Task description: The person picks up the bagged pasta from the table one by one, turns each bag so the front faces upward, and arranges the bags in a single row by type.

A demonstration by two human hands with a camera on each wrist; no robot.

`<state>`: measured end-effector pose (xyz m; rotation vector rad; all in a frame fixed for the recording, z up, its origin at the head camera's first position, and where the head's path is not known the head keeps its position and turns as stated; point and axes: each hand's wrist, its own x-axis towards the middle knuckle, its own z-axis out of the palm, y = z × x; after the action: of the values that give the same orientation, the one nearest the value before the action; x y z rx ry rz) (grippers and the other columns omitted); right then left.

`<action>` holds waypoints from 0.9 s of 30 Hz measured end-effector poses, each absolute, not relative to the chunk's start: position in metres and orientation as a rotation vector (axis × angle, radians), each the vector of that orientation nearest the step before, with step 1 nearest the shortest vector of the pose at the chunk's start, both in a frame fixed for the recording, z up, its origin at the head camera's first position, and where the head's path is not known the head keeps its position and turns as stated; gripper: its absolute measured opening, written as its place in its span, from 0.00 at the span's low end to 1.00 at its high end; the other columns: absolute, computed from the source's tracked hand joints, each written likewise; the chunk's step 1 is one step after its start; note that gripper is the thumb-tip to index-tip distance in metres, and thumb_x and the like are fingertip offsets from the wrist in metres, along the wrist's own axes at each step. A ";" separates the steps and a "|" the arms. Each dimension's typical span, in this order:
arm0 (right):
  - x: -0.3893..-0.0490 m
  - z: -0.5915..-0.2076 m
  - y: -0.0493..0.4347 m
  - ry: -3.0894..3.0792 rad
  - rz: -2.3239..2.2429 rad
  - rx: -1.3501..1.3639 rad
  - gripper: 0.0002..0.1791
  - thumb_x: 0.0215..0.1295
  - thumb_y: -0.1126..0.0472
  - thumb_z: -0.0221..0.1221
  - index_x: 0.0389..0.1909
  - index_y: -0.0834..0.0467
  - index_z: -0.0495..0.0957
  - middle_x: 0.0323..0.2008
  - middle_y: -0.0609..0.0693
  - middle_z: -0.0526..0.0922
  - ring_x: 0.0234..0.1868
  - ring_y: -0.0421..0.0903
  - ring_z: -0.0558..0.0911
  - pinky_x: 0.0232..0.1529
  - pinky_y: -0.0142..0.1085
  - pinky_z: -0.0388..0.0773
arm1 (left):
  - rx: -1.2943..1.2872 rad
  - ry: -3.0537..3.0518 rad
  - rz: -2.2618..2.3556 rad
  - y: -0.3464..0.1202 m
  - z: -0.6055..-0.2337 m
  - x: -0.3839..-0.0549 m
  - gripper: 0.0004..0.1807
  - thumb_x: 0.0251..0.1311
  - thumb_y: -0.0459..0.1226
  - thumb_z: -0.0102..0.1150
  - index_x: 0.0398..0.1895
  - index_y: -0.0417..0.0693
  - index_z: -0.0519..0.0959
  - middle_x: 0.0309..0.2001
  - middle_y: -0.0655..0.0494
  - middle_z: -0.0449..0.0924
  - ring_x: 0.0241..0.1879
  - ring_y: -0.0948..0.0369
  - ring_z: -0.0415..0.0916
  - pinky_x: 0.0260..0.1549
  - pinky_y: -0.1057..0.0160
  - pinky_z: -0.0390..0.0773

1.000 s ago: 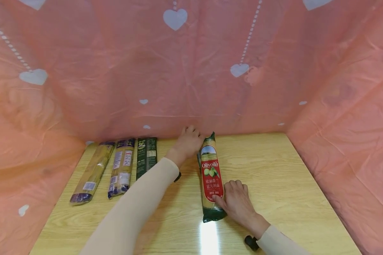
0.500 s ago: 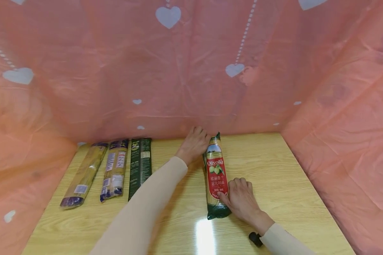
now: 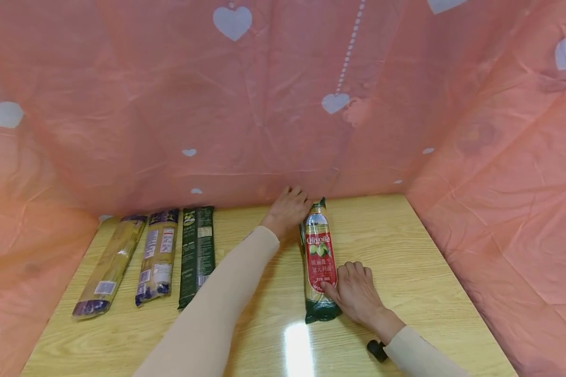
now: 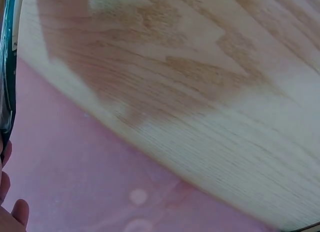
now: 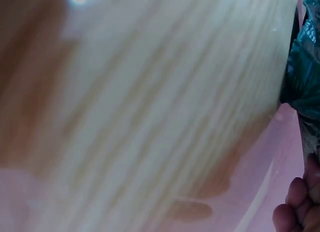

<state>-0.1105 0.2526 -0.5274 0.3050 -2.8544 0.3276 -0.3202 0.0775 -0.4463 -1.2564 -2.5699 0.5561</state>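
Observation:
An Olivoilà spaghetti pack (image 3: 318, 256), with a red label and dark green ends, lies lengthwise on the table in the head view. Its far end is held by my left hand (image 3: 289, 212), whose fingertips are partly hidden behind the pack. Near the bottom, my right hand (image 3: 358, 293) grips the right side, thumb over the label. In the left wrist view, some fingers (image 4: 19, 212) show below the pack's dark edge (image 4: 9, 66). The right wrist view catches the crinkled green end (image 5: 305, 61) above several curled fingers (image 5: 295, 197).
Left of my arm lie a dark green pack (image 3: 196, 256) and two purple-ended spaghetti packs, one upright in the view (image 3: 156, 256) and one slanted (image 3: 110, 267). A pink heart-printed cloth (image 3: 264, 131) encloses the wooden table (image 3: 405, 262) at the back and sides.
Both hands have shifted the Olivoilà pack rightward across the table, away from the other packs, mostly in the first half second. The head view has turned slightly right.

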 end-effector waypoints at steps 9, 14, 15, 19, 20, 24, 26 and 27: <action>-0.112 -0.525 0.251 -2.868 0.326 0.300 0.23 0.73 0.43 0.64 0.29 0.56 0.70 0.28 0.48 0.67 0.36 0.51 0.66 0.39 0.42 0.60 | -1.199 -2.593 0.516 0.074 -0.448 -0.319 0.20 0.78 0.33 0.56 0.70 0.52 0.77 0.63 0.52 0.77 0.66 0.51 0.68 0.68 0.49 0.72; -0.113 -0.524 0.251 -2.951 0.322 0.222 0.25 0.74 0.41 0.63 0.27 0.55 0.69 0.28 0.49 0.66 0.36 0.52 0.66 0.38 0.43 0.61 | -1.149 -2.619 0.379 0.067 -0.454 -0.316 0.19 0.78 0.31 0.53 0.69 0.45 0.75 0.64 0.48 0.77 0.65 0.49 0.71 0.68 0.47 0.73; -0.113 -0.524 0.251 -2.959 0.317 0.216 0.26 0.74 0.41 0.63 0.26 0.56 0.69 0.28 0.49 0.66 0.35 0.52 0.66 0.38 0.43 0.61 | -1.142 -2.620 0.373 0.066 -0.455 -0.315 0.19 0.77 0.31 0.53 0.68 0.45 0.75 0.65 0.48 0.77 0.65 0.48 0.71 0.68 0.47 0.73; -0.113 -0.525 0.253 -2.936 0.286 0.236 0.26 0.73 0.41 0.64 0.27 0.56 0.69 0.27 0.49 0.66 0.35 0.52 0.67 0.38 0.43 0.62 | -1.129 -2.629 0.396 0.060 -0.460 -0.309 0.20 0.79 0.34 0.53 0.71 0.47 0.75 0.66 0.49 0.76 0.66 0.50 0.71 0.68 0.47 0.73; -0.113 -0.525 0.253 -2.921 0.267 0.246 0.26 0.73 0.41 0.64 0.27 0.57 0.69 0.27 0.49 0.66 0.35 0.52 0.67 0.38 0.43 0.62 | -1.133 -2.639 0.388 0.059 -0.462 -0.307 0.20 0.80 0.35 0.51 0.70 0.48 0.75 0.66 0.50 0.76 0.66 0.50 0.70 0.69 0.47 0.73; -0.115 -0.524 0.254 -2.863 0.192 0.252 0.27 0.71 0.42 0.66 0.25 0.58 0.70 0.26 0.51 0.68 0.33 0.53 0.68 0.36 0.45 0.64 | -1.144 -2.693 0.293 0.055 -0.471 -0.290 0.17 0.82 0.42 0.51 0.67 0.51 0.79 0.65 0.52 0.78 0.67 0.50 0.70 0.69 0.46 0.71; -0.116 -0.524 0.254 -2.843 0.160 0.236 0.27 0.70 0.42 0.67 0.26 0.59 0.71 0.27 0.53 0.70 0.34 0.54 0.69 0.36 0.46 0.65 | -1.155 -2.728 0.238 0.054 -0.477 -0.279 0.19 0.81 0.47 0.51 0.66 0.52 0.80 0.65 0.52 0.78 0.70 0.50 0.69 0.71 0.45 0.70; -0.116 -0.524 0.254 -2.835 0.148 0.224 0.27 0.70 0.42 0.67 0.27 0.60 0.73 0.28 0.54 0.71 0.35 0.56 0.71 0.37 0.48 0.67 | -1.160 -2.748 0.216 0.053 -0.479 -0.273 0.21 0.81 0.50 0.51 0.67 0.53 0.80 0.66 0.52 0.78 0.71 0.51 0.68 0.72 0.45 0.69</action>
<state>-0.1161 0.2539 -0.5236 0.2242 -2.8347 0.1478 -0.2727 0.0535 -0.4790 -1.1597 -2.7476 0.2156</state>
